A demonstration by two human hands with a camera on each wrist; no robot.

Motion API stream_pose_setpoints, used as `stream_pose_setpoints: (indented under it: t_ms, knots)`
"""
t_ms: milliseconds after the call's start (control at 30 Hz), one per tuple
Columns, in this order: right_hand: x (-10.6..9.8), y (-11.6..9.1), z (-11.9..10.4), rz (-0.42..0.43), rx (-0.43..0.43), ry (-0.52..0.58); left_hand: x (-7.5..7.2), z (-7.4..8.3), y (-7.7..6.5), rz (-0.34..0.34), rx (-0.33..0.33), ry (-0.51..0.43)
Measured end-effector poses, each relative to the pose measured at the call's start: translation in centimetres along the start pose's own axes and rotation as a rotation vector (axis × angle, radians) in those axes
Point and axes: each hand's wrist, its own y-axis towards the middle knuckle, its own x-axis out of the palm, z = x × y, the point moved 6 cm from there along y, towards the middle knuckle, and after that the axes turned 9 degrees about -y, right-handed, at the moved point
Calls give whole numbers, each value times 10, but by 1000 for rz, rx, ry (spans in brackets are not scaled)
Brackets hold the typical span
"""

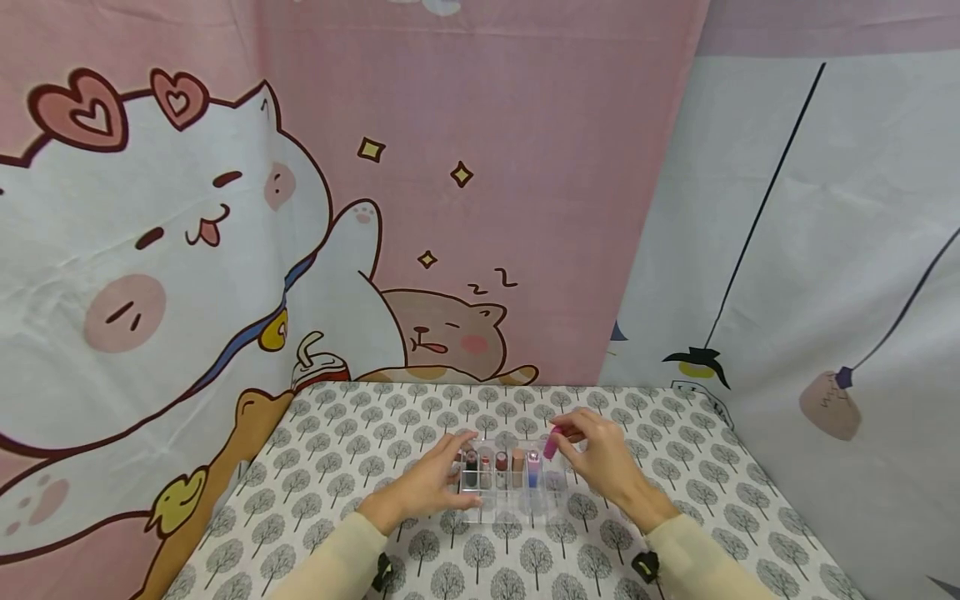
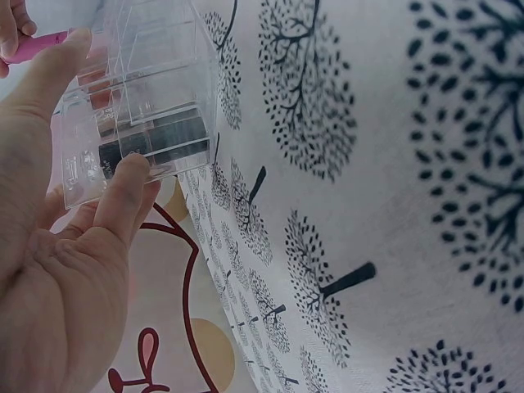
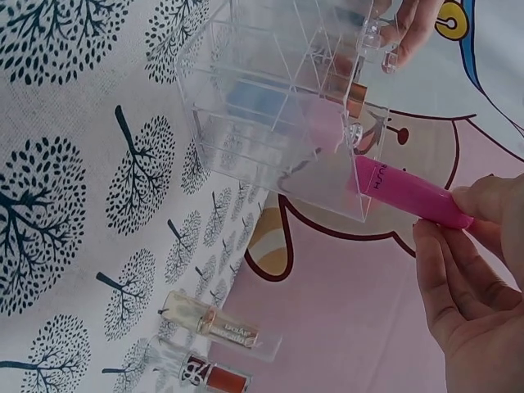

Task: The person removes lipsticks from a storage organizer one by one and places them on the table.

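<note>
A clear lipstick organizer [image 1: 510,505] with divided compartments stands on the tree-print cloth. My left hand [image 1: 426,485] holds its left end, thumb at the front and fingers around the side. Between thumb and fingertips, my right hand [image 1: 606,460] pinches a bright pink lipstick tube [image 3: 409,195]. The tube tilts over the right-end compartment, its lower tip right at the top rim. Upright in the back row are a black tube [image 1: 471,471], a dark red-topped one [image 1: 502,461], a tan one [image 1: 518,468] and a pink-and-blue one [image 1: 533,471].
Beyond the organizer's right end, in the right wrist view, a pale gold lip tube [image 3: 214,321] and a clear tube with a red end [image 3: 223,378] are on the cloth [image 1: 420,546]. Cartoon-print fabric walls [image 1: 555,208] rise behind the table and at its sides.
</note>
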Motion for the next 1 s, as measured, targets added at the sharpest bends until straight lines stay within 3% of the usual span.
stream_pose_setpoints:
  t_ms: [1000]
  knots:
    - [-23, -2, 21, 61, 52, -12, 0, -2, 0, -5, -1, -36]
